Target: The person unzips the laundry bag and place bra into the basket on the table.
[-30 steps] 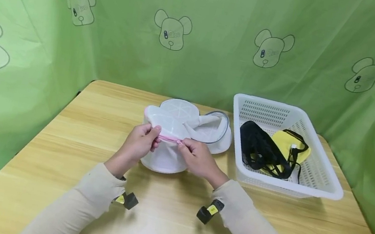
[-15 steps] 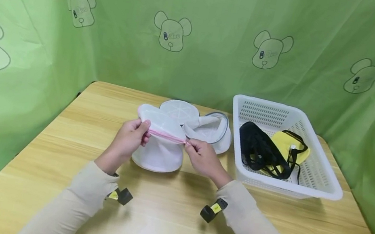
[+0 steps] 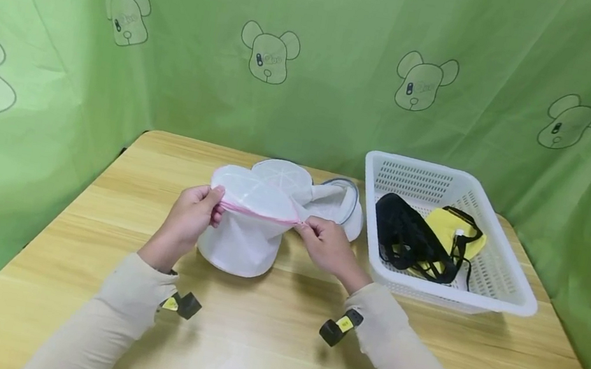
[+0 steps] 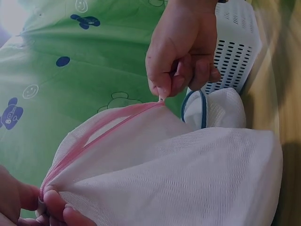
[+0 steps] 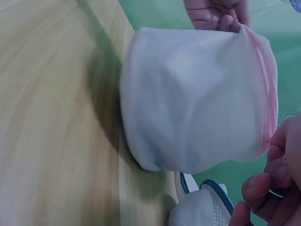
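A white mesh laundry bag (image 3: 243, 237) with a pink zipper (image 3: 250, 211) stands on the table, its round top raised towards the back. My left hand (image 3: 192, 213) pinches the bag's edge at the zipper's left end. At the other end, the right hand (image 3: 329, 245) pinches the small zipper pull. The left wrist view shows two pink strips (image 4: 101, 134) slightly apart between the hands. In the right wrist view the bag's mesh side (image 5: 193, 99) faces me. Behind it lies a second white mesh bag (image 3: 285, 176) with grey-blue trim.
To the right stands a white perforated plastic basket (image 3: 508, 306). Inside it are a black fabric item (image 3: 409, 235) with straps and a yellow fabric item (image 3: 445, 227). A green curtain (image 3: 329, 119) with printed bear faces closes off the wooden table's (image 3: 256, 359) back and sides.
My hands have drawn apart, the left one leftwards and the right one slightly rightwards. More of the pink zipper stretches between them, and the bag has shifted left.
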The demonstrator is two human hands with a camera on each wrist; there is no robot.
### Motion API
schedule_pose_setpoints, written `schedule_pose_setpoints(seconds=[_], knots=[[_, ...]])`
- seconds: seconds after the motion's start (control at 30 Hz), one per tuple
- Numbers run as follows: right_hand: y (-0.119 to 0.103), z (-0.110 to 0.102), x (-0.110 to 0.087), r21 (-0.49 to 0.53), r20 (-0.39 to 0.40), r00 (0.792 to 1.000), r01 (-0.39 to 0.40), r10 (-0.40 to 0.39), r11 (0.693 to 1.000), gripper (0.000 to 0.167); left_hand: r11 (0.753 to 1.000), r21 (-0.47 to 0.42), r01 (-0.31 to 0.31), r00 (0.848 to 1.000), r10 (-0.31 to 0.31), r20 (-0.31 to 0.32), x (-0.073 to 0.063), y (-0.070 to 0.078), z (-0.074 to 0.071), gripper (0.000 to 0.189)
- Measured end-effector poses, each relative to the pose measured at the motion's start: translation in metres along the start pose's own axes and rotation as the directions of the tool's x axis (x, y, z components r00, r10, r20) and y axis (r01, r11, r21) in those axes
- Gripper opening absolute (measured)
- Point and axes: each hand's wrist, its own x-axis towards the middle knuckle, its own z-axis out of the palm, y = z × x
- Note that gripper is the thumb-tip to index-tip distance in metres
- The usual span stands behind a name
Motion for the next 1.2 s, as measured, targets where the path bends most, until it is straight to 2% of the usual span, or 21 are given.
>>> schedule_pose_setpoints(seconds=[0.17,0.3,0.53,0.67,0.8,0.93,1.0,1.1,1.2], knots=[[0.001,-0.002,0.001,-0.02,-0.007,1.0,-0.021,0.021,1.0,0.035,1.0,0.01,0.025,1.0,-0.025,-0.009,0.002,-0.001,-0.003,0.03],[-0.001,-0.001,-0.001,-0.01,-0.008,1.0,-0.02,0.02,1.0,0.037,0.999,-0.016,0.034,0.999,-0.034,-0.021,0.005,-0.004,-0.004,0.031],[-0.009,0.001,-0.005,0.02,-0.011,1.0,-0.007,0.007,1.0,0.038,0.998,-0.045,0.034,0.998,-0.036,-0.055,0.006,-0.007,0.0,0.035],[-0.015,0.002,-0.005,0.048,-0.006,1.0,-0.001,0.001,0.999,0.037,0.999,-0.045,0.017,0.999,-0.018,-0.03,0.004,-0.008,0.003,0.024],[-0.02,0.006,-0.006,0.067,0.007,1.0,0.011,-0.011,0.998,0.036,0.999,0.045,-0.007,1.0,0.006,0.024,0.0,-0.011,0.009,0.013],[-0.025,0.01,-0.007,0.078,0.007,0.999,0.047,-0.048,0.996,0.035,0.984,0.17,-0.045,0.991,0.023,0.129,-0.007,-0.015,0.018,0.016],[-0.028,0.012,-0.007,0.083,0.006,0.998,0.059,-0.059,0.995,0.035,0.977,0.205,-0.062,0.98,0.02,0.2,-0.011,-0.017,0.024,0.021],[-0.031,0.015,-0.008,0.1,0.017,0.998,0.064,-0.066,0.993,0.035,0.977,0.206,-0.048,0.953,-0.017,0.301,-0.015,-0.019,0.034,0.032],[-0.036,0.018,-0.009,0.123,0.037,0.995,0.083,-0.088,0.989,0.035,0.982,0.19,-0.009,0.936,-0.059,0.348,-0.017,-0.021,0.042,0.041]])
